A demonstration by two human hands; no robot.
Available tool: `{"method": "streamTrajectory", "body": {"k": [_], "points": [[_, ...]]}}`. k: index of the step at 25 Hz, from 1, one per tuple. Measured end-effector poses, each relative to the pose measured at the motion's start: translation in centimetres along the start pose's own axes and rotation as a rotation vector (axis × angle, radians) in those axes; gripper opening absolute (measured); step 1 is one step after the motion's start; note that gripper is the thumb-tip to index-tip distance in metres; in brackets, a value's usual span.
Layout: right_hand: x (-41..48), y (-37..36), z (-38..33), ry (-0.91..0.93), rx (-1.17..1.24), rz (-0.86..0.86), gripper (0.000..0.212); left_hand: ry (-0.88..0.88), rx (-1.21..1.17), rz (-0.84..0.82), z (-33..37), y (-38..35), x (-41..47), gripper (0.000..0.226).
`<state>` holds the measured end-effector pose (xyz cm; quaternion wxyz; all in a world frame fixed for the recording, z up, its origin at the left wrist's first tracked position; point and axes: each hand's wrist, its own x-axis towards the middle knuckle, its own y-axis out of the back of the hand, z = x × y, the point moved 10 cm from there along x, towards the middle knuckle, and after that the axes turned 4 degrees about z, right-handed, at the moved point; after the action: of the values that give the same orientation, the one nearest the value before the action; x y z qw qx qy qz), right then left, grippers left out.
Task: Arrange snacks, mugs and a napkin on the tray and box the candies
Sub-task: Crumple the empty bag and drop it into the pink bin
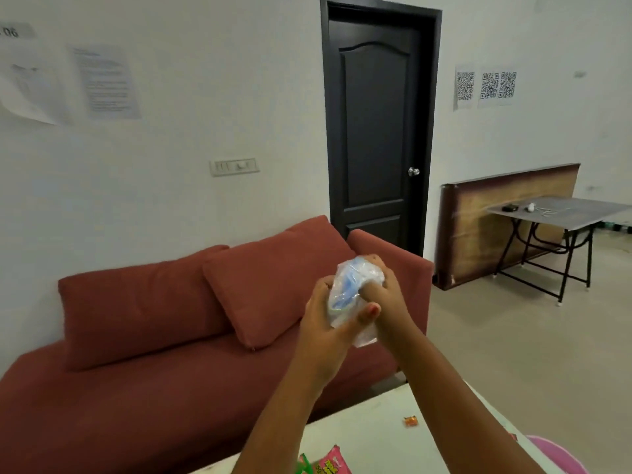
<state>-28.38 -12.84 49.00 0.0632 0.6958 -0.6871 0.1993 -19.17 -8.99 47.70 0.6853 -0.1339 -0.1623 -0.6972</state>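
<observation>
Both hands are raised in front of me over the sofa, gripping a crinkled clear plastic bag with something blue inside. My left hand clasps its lower left side, thumb across the front. My right hand pinches the upper right part. On the white table at the bottom lie an orange wrapped candy, a pink snack packet and the edge of a green packet. A pink rounded object shows at the bottom right, partly cut off.
A red sofa with two cushions stands behind the table against the white wall. A dark door is behind it. To the right are a folding table and a brown board leaning on the wall.
</observation>
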Motion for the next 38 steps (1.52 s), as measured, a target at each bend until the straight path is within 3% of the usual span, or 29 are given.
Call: {"method": "streamTrajectory", "body": {"k": [3,7,10,12,14,17,22,26,28,30,33,38], "points": [[0.8,2.7,0.5,-0.05,0.089,-0.005,0.019,-0.006,-0.095,0.189,-1.0,-3.6,0.3,0.094],[2.0,7.4,0.5,-0.051,0.15,-0.028,0.022,-0.003,-0.194,0.481,-3.3,-8.2,1.4,0.048],[2.5,9.2,0.2,0.107,0.003,-0.143,0.047,0.043,-0.231,0.598,-5.5,-9.5,2.8,0.038],[2.9,10.5,1.2,0.151,-0.174,-0.148,0.064,0.127,-0.271,0.573,-7.6,-10.6,4.6,0.024],[4.0,12.1,2.5,0.155,-0.288,-0.104,0.069,0.21,-0.374,0.533,-9.2,-11.9,6.2,0.023],[6.3,14.4,5.4,0.039,-0.186,-0.012,0.059,0.202,-0.247,0.5,-10.6,-13.2,8.5,0.016],[8.6,20.4,10.2,-0.092,-0.139,0.229,0.059,0.424,-0.301,0.421,-17.3,-17.6,11.5,0.045],[8.9,25.2,12.9,-0.164,-0.164,0.36,0.032,0.451,-0.23,0.482,-20.7,-20.8,12.1,0.055],[8.1,26.9,15.1,-0.24,-0.145,0.398,0.025,0.425,-0.155,0.559,-22.1,-21.3,11.4,0.034],[7.2,28.6,17.8,-0.355,-0.065,0.418,0.029,0.461,-0.146,0.532,-24.2,-23.0,11.4,0.018],[6.4,31.4,22.2,-0.527,0.034,0.429,0.035,0.477,-0.057,0.507,-26.9,-25.8,11.5,0.025],[6.8,37.9,28.2,-0.722,0.112,0.394,0.003,0.406,0.148,0.518,-31.2,-31.7,12.2,0.024]]}}
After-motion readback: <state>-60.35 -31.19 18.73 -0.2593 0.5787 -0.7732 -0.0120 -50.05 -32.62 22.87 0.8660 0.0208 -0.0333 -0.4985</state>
